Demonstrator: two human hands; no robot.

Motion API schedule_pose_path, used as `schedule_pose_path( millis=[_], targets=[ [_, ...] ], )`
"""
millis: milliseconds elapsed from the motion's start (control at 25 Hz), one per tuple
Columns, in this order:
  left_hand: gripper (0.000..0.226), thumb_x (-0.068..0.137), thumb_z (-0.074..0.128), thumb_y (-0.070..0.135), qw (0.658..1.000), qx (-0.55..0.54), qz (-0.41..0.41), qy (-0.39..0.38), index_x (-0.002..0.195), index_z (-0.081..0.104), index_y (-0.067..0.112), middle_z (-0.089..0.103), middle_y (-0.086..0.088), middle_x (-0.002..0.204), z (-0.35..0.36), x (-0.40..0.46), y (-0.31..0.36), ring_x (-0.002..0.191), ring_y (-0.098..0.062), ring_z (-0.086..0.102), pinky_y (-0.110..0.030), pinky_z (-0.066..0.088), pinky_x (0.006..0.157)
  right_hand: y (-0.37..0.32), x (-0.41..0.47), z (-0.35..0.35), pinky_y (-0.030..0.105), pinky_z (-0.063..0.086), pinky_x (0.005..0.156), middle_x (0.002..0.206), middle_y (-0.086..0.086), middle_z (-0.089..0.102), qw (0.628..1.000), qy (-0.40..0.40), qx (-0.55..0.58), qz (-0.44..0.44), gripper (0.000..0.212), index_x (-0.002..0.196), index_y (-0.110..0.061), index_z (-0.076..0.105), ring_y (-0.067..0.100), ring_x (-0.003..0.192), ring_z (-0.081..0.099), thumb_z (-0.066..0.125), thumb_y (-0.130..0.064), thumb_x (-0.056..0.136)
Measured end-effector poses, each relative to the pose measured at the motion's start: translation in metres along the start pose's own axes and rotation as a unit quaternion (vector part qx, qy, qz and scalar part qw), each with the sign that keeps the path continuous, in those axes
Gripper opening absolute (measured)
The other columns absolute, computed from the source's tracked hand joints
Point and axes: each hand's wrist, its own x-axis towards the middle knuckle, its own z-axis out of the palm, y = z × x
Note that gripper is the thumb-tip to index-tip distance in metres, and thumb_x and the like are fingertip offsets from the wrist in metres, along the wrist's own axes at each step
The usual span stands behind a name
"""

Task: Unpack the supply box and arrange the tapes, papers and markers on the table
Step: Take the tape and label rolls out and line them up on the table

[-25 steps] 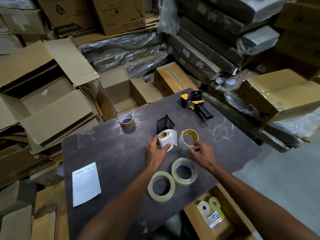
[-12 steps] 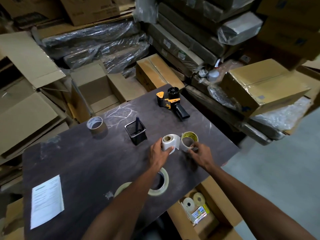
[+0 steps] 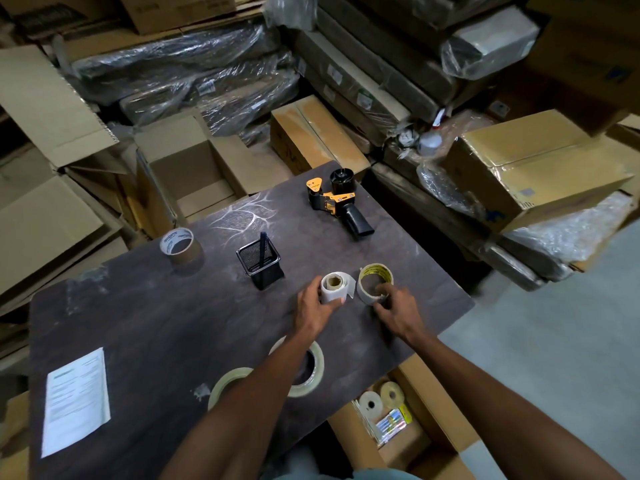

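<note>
The left hand (image 3: 313, 311) grips the white roll (image 3: 333, 287), which stands on end on the table (image 3: 145, 327); its fingers curl round the roll's near side and a loose flap of the roll sticks out to the right. Just beside it, touching or nearly so, stands the yellow-lined tape (image 3: 375, 283). The right hand (image 3: 396, 311) pinches this tape's near wall, one finger hooked inside the ring and the rest curled outside.

Behind the two rolls sits a black mesh cup (image 3: 261, 266) with a marker (image 3: 264, 245) upright in it. Farther left stands a brown tape (image 3: 180, 244), well apart from the hands. A tape gun (image 3: 337, 204) lies near the far edge. Two clear tapes lie flat near the front edge, one (image 3: 313, 370) under the left forearm, the other (image 3: 225, 384) just left of it. A paper (image 3: 76, 400) lies at the front left corner. Below the table's right edge, the supply box (image 3: 429, 420) stands open, holding two more rolls and a pack of markers (image 3: 391, 422).
</note>
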Motion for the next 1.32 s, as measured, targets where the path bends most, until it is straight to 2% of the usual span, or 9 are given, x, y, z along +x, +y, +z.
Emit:
schedule_pose_path(
  millis=[160,280,440,600,840,960,1080,1200,1320],
  targets=[
    [0.062,0.047,0.091,0.040,1.000,0.000,0.004,-0.008,0.100,0.062,0.031,0.072,0.007,0.101,-0.004,0.000,-0.005,0.093,-0.011,0.069,-0.036,0.059,0.081,-0.006,-0.014,-0.001,0.040,0.046,0.103,0.143,0.009,0.036,1.000,-0.015,0.027,0.004,0.064,0.144,-0.034,0.038,0.030,0.122,0.051,0.069,-0.022,0.088],
    [0.070,0.047,0.095,0.030,1.000,0.004,0.006,-0.012,0.107,0.060,0.032,0.069,0.005,0.108,-0.013,-0.006,-0.008,0.099,-0.011,0.067,-0.031,0.057,0.087,-0.010,-0.028,0.008,0.043,0.051,0.098,0.143,0.008,0.028,0.999,0.030,0.010,0.017,0.074,0.145,-0.031,0.030,0.031,0.116,0.052,0.070,-0.025,0.084],
    [0.064,0.056,0.093,0.026,0.999,0.027,0.024,0.009,0.113,0.062,0.027,0.066,0.006,0.102,-0.038,-0.017,-0.014,0.091,-0.014,0.062,-0.022,0.053,0.079,-0.022,-0.051,0.022,0.036,0.048,0.077,0.120,0.006,0.039,0.995,0.096,0.027,0.003,0.043,0.124,-0.024,0.040,0.022,0.095,0.050,0.064,-0.027,0.088],
    [0.031,0.070,0.085,0.027,0.998,0.044,0.028,0.021,0.095,0.067,0.025,0.067,0.008,0.084,-0.076,-0.038,-0.028,0.076,-0.013,0.061,-0.021,0.053,0.069,-0.035,-0.073,0.050,0.039,0.049,0.085,0.100,0.001,0.054,0.994,0.011,0.036,-0.106,0.009,0.099,-0.026,0.053,0.017,0.092,0.052,0.059,-0.029,0.094],
    [0.019,0.077,0.076,0.034,0.996,0.087,0.036,0.010,0.088,0.068,0.022,0.068,0.007,0.082,-0.133,-0.092,-0.062,0.076,-0.011,0.063,-0.036,0.056,0.076,-0.076,-0.103,0.086,0.037,0.045,0.093,0.112,-0.001,0.049,0.983,-0.112,0.014,-0.146,0.059,0.126,-0.036,0.045,0.020,0.108,0.050,0.066,-0.059,0.075],
    [0.039,0.068,0.077,0.052,0.983,0.160,0.084,0.024,0.096,0.067,0.026,0.066,0.011,0.094,-0.150,-0.125,-0.081,0.089,-0.013,0.062,-0.036,0.051,0.086,-0.080,-0.111,0.096,0.042,0.042,0.104,0.128,0.000,0.042,0.979,-0.139,-0.035,-0.147,0.097,0.144,-0.040,0.027,0.022,0.123,0.040,0.073,-0.069,0.064],
    [0.082,0.052,0.067,0.082,0.957,0.271,0.098,-0.040,0.120,0.056,0.037,0.057,0.015,0.114,-0.166,-0.153,-0.097,0.108,-0.012,0.054,-0.035,0.047,0.096,-0.086,-0.112,0.100,0.044,0.039,0.109,0.141,0.003,0.037,0.975,-0.149,-0.077,-0.144,0.126,0.153,-0.035,0.014,0.024,0.131,0.035,0.079,-0.073,0.052],
    [0.115,0.041,0.068,0.084,0.943,0.304,0.081,-0.109,0.143,0.032,0.044,0.041,0.012,0.137,-0.172,-0.162,-0.104,0.129,-0.021,0.042,-0.046,0.042,0.106,-0.095,-0.112,0.104,0.044,0.036,0.111,0.147,0.008,0.034,0.974,-0.154,-0.097,-0.135,0.130,0.155,-0.027,0.013,0.030,0.135,0.032,0.083,-0.062,0.051],
    [0.123,0.041,0.075,0.073,0.929,0.333,0.062,-0.146,0.148,0.023,0.041,0.034,0.006,0.142,-0.175,-0.158,-0.099,0.133,-0.027,0.037,-0.050,0.040,0.108,-0.101,-0.115,0.105,0.045,0.036,0.111,0.148,0.011,0.034,0.978,-0.149,-0.096,-0.110,0.131,0.154,-0.025,0.016,0.033,0.136,0.032,0.077,-0.064,0.045]
  ],
)
